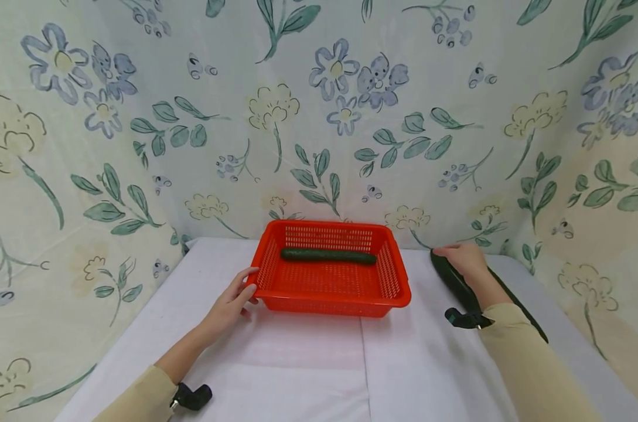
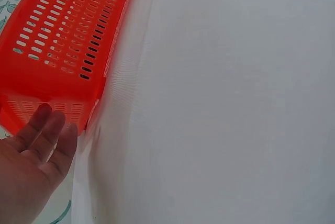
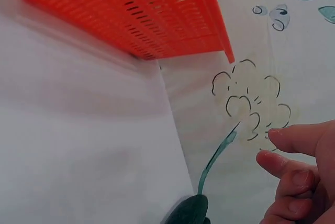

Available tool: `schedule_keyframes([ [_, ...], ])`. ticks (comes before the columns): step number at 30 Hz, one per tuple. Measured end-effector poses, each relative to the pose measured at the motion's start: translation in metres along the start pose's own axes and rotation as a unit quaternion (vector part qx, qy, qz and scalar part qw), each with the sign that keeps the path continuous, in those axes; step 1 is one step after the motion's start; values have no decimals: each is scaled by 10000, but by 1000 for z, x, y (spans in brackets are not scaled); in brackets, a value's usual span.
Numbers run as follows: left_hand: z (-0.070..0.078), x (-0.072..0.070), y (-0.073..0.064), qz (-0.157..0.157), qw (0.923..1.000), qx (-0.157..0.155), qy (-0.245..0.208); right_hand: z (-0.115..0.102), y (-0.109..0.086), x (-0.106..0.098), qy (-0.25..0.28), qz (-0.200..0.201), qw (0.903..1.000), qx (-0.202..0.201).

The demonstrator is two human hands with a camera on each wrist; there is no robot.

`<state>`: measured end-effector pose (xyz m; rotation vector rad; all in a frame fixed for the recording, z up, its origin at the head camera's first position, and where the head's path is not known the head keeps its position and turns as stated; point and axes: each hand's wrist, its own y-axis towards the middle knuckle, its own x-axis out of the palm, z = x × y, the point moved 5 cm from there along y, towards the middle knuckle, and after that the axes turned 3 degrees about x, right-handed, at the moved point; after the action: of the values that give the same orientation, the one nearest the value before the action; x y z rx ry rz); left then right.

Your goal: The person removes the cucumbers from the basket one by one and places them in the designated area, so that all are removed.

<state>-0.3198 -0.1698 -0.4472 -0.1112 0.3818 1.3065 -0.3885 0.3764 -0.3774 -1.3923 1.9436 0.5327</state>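
A red perforated plastic basket (image 1: 324, 302) stands toward the far edge of the table, with one dark green cucumber (image 1: 328, 256) lying lengthwise inside it. My left hand (image 1: 229, 302) is at the basket's left end. In the left wrist view, its loosely bent fingers (image 2: 55, 130) touch or nearly touch the end wall. To the right of the basket, my right hand (image 1: 465, 264) hovers over a cucumber (image 1: 450, 282). Thumb and index finger stand apart with nothing between them in the right wrist view. A second cucumber (image 1: 524, 310) shows beyond that hand, partly hidden by the forearm.
A white cloth (image 1: 308, 363) with a crease down the middle covers the table. Floral fabric (image 1: 350, 146) hangs behind and along both sides, close to the table's edges. Black wrist cameras (image 1: 192, 397) sit on both arms.
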Motion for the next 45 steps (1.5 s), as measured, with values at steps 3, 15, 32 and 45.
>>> schedule_keyframes([
  [3,0,0,0,14,10000,4,-3,-18,6,6,266,-295,9991,-152],
  [15,0,-2,1,-37,10000,2,-43,-88,11,17,109,-1135,9927,-395],
  [32,-1,-1,0,-3,9999,-17,-168,-138,16,83,736,-2014,9758,-433],
  [45,-2,2,-1,71,9998,-13,-208,-150,18,121,937,-2218,9700,-348],
])
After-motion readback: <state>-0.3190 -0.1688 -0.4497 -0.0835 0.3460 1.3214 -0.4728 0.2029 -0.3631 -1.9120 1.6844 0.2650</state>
